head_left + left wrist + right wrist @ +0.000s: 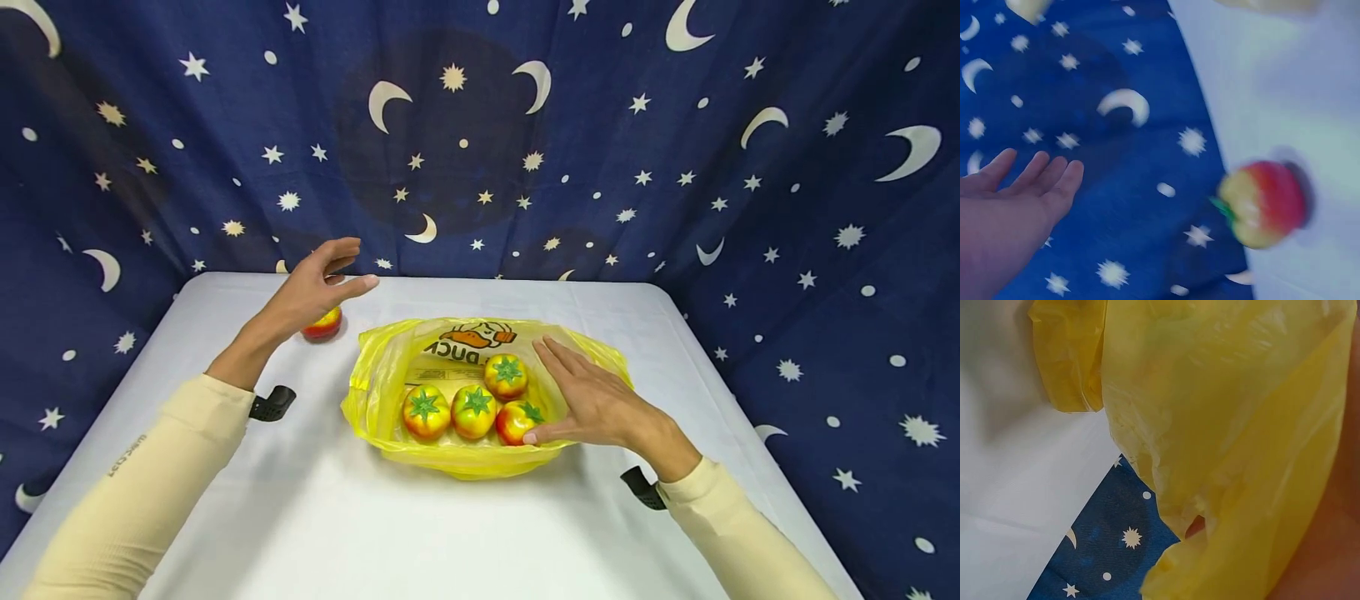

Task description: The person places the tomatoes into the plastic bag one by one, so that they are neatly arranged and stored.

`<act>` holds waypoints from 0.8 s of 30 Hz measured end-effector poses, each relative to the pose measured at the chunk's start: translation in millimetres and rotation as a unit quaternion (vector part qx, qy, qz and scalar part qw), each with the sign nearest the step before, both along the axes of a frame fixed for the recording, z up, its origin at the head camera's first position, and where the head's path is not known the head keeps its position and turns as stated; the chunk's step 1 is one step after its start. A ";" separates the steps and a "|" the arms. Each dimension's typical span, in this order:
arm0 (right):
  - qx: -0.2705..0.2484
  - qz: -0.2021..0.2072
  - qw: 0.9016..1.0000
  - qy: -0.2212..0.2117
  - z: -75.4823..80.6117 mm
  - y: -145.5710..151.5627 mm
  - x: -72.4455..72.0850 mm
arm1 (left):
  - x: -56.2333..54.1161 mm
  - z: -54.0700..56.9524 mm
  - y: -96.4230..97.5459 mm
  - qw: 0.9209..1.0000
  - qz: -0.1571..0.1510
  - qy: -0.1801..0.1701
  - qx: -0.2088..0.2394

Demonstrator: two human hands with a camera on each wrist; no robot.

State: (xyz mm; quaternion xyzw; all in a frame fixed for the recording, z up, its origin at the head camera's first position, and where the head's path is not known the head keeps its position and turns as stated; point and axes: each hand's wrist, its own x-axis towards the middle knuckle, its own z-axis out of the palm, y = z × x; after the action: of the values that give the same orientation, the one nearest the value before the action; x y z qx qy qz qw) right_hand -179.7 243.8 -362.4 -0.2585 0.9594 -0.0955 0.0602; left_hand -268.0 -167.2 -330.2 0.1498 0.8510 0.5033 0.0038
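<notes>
A yellow plastic bag point(390, 446) lies with its mouth wide on the table, a printed duck on its inner wall. Inside sit several red-and-yellow tomatoes point(427, 412) with green star-shaped tops. My right hand point(600, 404) reaches over the bag's right side, fingers stretched along the inside and thumb at the rightmost tomato point(514, 422). Yellow film point(1222, 425) hides most of that hand in the right wrist view. Held in the air at the far left, my left hand point(311, 283) has nothing in it. Another tomato point(1263, 204) stands on the table below it, partly covered by the hand in the head view.
The table has a white cloth point(300, 517). A dark blue curtain point(465, 183) with moons and stars hangs behind it and along both sides. A black wrist camera point(272, 403) sits by the left sleeve, with another point(643, 488) at the right.
</notes>
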 end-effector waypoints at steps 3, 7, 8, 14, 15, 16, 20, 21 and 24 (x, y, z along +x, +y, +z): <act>0.001 -0.001 1.000 0.000 -0.8 1.3 0.8 | -6.9 -14.4 -14.4 0.999 0.038 -0.012 0.001; 0.000 -0.002 1.000 0.001 -1.0 2.1 1.2 | -16.2 -33.0 -26.9 0.997 0.079 -0.017 0.008; 0.000 -0.002 1.000 0.001 -1.0 2.2 1.3 | -18.7 -37.6 -29.4 0.996 0.088 -0.019 0.010; -0.001 -0.001 1.000 0.000 -0.9 2.8 1.9 | -33.4 -67.0 -44.4 0.990 0.133 -0.053 0.013; -0.001 -0.001 1.000 0.000 -0.8 3.0 2.0 | -35.3 -71.7 -46.4 0.988 0.139 -0.060 0.011; -0.002 -0.002 1.000 -0.001 -0.7 3.1 2.2 | -37.3 -76.3 -48.4 0.987 0.145 -0.068 0.009; -0.002 -0.004 1.000 -0.001 0.1 3.1 2.8 | -41.9 -91.7 -52.9 0.982 0.166 -0.092 -0.005; -0.003 -0.004 1.000 -0.001 0.2 3.1 2.9 | -42.7 -95.2 -54.0 0.980 0.170 -0.098 -0.006; -0.005 -0.005 1.000 -0.001 0.3 3.5 3.2 | -45.2 -104.9 -55.9 0.978 0.179 -0.111 -0.005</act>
State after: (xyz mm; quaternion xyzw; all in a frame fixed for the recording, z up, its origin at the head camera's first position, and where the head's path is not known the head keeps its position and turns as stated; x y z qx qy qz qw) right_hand -176.5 247.3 -362.1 -0.2537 0.9601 -0.1010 0.0597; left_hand -313.2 -223.1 -435.1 -0.0616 0.8609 0.5050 0.0087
